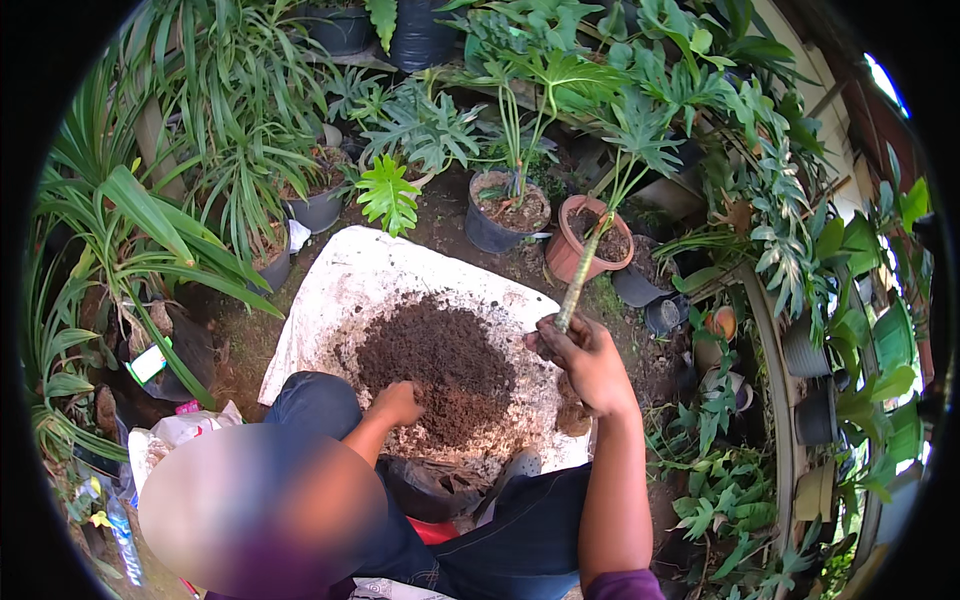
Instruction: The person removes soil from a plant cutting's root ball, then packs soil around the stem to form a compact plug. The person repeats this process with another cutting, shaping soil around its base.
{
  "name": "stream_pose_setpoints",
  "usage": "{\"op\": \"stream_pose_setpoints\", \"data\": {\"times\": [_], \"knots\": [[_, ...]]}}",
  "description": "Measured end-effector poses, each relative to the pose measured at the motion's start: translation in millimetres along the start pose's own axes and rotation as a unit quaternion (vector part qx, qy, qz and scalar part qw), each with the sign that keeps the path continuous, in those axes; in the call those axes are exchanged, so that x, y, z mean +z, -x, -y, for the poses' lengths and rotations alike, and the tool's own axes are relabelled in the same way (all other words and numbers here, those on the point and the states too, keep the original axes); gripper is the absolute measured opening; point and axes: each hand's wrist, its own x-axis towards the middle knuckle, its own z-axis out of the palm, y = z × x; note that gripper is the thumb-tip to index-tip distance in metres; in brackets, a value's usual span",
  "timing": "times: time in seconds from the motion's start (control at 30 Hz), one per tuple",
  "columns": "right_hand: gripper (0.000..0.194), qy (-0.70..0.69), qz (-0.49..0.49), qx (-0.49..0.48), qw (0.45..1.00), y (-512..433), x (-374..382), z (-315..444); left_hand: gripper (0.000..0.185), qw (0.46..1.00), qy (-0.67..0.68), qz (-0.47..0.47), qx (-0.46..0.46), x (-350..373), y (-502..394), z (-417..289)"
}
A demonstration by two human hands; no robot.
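Observation:
My right hand (581, 352) grips the lower end of a thick, ringed plant stem (581, 281), which slants up to lobed green leaves. A heap of dark potting soil (439, 360) lies on a white plastic sheet (375, 259) in front of me. At the near left edge of the heap is my left hand (401, 403), its fingers bent and partly in the soil; whether it holds anything cannot be told. Between my legs stands a black plastic pot or bag (424, 487), its contents partly hidden.
A terracotta-coloured pot (570, 251) and a black pot (491, 225) with a plant stand beyond the sheet. Potted spider-like plants (247, 142) crowd the left. Leafy plants and a curved rack edge (776, 390) line the right. A plastic bottle (124, 536) lies lower left.

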Motion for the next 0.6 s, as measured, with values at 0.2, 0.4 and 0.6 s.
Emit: {"op": "stream_pose_setpoints", "data": {"times": [0.2,0.4,0.6], "knots": [[0.021,0.095,0.041,0.0,0.995,-17,19,-29,0.08,0.956,-0.048,0.004,-0.289,27,-25,26],[0.021,0.189,0.043,-0.002,0.981,-39,44,-29,0.088,0.961,-0.018,0.006,-0.276,26,-31,27],[0.024,0.186,0.07,-0.03,0.98,-44,60,-27,0.089,0.964,0.04,0.049,-0.259,44,-36,36]]}}
